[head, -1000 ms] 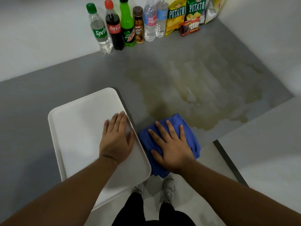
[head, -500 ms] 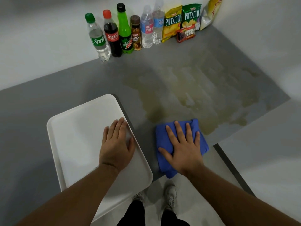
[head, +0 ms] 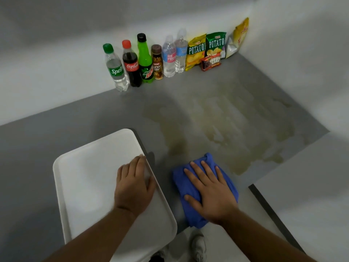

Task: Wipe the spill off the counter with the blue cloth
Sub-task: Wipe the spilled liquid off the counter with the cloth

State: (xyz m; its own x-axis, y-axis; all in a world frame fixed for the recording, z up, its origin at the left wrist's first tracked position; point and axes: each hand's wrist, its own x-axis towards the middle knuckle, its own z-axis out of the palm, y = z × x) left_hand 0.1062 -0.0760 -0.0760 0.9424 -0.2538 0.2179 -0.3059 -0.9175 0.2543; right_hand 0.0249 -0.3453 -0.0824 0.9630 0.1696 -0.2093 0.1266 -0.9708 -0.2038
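**Cloth Position: Near Margin of Spill**

The right hand (head: pixel 211 191) lies flat on the blue cloth (head: pixel 180 181), fingers straight and spread, pressing it onto the grey desk (head: pixel 56 133). The cloth sits close to the desk's front edge, at the near margin of the yellowish spill (head: pixel 226 129). The left hand (head: pixel 133 186) rests palm-down on the white tray (head: pixel 85 176), fingers together. Bottles (head: pixel 132 65) and snack bags (head: pixel 215 44) line the back wall.

Left hand (head: pixel 134 187), right hand (head: pixel 212 193): flat, palms down
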